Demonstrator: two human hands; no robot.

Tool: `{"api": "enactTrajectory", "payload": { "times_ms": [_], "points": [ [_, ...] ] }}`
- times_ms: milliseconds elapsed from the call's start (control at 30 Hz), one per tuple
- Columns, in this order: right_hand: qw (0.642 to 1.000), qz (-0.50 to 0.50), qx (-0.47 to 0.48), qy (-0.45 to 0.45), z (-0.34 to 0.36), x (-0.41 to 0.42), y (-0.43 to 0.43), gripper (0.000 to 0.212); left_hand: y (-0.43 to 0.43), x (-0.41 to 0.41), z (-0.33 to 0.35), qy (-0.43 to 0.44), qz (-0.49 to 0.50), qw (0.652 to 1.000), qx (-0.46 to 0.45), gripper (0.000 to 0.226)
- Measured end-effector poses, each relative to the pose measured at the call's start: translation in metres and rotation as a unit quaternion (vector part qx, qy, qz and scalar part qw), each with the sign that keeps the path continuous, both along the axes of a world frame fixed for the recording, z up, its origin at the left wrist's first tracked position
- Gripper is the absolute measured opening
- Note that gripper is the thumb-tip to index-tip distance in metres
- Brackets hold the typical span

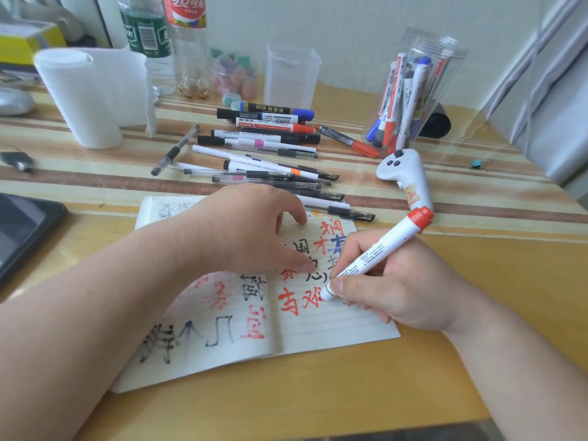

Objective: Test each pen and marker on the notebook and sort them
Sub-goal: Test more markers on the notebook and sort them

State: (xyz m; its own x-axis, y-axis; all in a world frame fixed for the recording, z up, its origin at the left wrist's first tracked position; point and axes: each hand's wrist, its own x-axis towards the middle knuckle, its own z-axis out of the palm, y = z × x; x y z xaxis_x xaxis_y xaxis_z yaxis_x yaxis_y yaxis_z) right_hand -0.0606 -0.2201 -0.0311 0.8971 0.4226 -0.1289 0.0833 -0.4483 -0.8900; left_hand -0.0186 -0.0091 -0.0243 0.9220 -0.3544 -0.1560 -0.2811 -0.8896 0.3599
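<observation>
An open lined notebook (331, 326) lies in front of me, covered with red, black and blue test characters. My right hand (394, 291) grips a white marker with a red end (381, 246), its tip pressed to the right page beside red writing. My left hand (241, 230) rests flat on the notebook with fingers spread, holding it down. Behind the notebook lies a loose pile of pens and markers (270, 148). At the back right a clear cylindrical jar (413, 93) holds several markers upright.
An empty clear box (291, 74) stands behind the pile. A white controller (407, 176) lies right of the pens. A paper roll (86, 93) and bottles (187, 43) stand back left. A dark tablet (22, 230) sits at the left edge, a binder clip (477, 163) at far right.
</observation>
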Motion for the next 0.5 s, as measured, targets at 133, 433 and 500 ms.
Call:
{"api": "enactTrajectory", "payload": {
  "times_ms": [133, 433, 500],
  "points": [
    [1.000, -0.004, -0.016, -0.021, -0.0006, 0.0000, -0.0002, 0.016, -0.0005, -0.0005, 0.0004, 0.003, -0.001, 1.000, -0.002, 0.061],
    [1.000, -0.024, 0.015, 0.001, -0.0022, 0.0013, -0.0008, 0.017, -0.0008, 0.0000, -0.0004, 0.001, -0.001, 1.000, -0.003, 0.061],
    [1.000, -0.025, 0.010, -0.003, -0.0019, 0.0013, -0.0007, 0.017, -0.0008, 0.0005, -0.0005, -0.004, -0.002, 1.000, -0.003, 0.061]
  ]
}}
